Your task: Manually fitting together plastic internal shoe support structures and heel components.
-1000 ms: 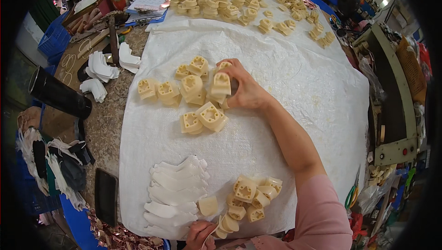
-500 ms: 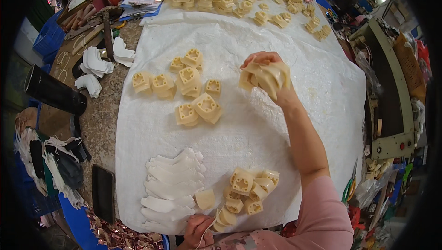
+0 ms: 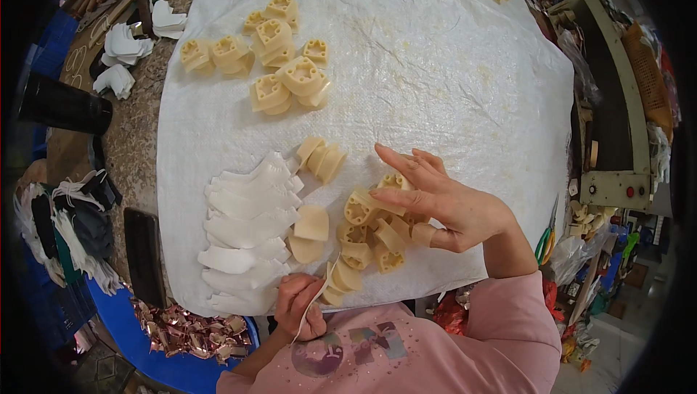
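Blocks (image 3: 330, 164), cream and leaning together, now sit off the far right corner of the white pieces (image 3: 243, 216), on once-bare sheet (image 3: 450, 104); my right hand (image 3: 454, 209), spread open over the near pile (image 3: 358, 207), apparently released them. My left hand (image 3: 292, 305) grips a pale strip (image 3: 321, 291).

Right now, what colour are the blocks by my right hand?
The blocks are pale yellow, clearest in the head view.

My moulded blocks (image 3: 358, 209) are pale yellow; my curved pieces (image 3: 243, 228) and sheet (image 3: 428, 53), white; my sleeve (image 3: 514, 308), pink; basin (image 3: 194, 375), blue; scraps (image 3: 192, 332), coppery.
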The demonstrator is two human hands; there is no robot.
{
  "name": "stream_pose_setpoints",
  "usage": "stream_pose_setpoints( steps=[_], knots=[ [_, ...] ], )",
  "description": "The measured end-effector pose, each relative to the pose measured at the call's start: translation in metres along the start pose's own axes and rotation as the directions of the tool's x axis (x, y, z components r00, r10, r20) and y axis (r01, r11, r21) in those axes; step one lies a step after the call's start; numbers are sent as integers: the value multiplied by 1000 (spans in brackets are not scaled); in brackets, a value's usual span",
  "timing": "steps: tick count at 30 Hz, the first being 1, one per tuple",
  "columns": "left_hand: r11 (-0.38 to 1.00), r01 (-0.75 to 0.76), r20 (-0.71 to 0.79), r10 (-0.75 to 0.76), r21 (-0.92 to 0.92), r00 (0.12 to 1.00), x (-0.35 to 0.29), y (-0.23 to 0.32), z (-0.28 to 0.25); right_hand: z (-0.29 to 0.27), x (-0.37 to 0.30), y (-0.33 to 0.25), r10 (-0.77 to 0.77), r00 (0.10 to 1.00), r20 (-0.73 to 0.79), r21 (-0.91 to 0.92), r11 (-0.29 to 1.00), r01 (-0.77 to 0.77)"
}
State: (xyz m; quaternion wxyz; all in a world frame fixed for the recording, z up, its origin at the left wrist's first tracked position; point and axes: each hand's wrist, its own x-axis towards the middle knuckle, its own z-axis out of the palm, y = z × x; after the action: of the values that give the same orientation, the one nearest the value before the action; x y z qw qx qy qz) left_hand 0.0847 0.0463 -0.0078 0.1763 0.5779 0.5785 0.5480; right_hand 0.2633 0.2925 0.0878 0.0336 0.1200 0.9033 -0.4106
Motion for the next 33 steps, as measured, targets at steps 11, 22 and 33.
stream_pose_setpoints(
  steps=[11,22,33],
  knots=[
    [999,-17,-31,16,-39,999,-2,3,-3,-27,108,46,-70,913,-402,-155,988,8],
    [999,-8,-13,7,-44,1000,-3,0,-3,-20,165,65,-90,895,-438,-169,985,16],
    [1000,-7,-3,7,-27,1000,-1,3,-3,-33,130,99,355,718,-599,663,723,196]
  ],
)
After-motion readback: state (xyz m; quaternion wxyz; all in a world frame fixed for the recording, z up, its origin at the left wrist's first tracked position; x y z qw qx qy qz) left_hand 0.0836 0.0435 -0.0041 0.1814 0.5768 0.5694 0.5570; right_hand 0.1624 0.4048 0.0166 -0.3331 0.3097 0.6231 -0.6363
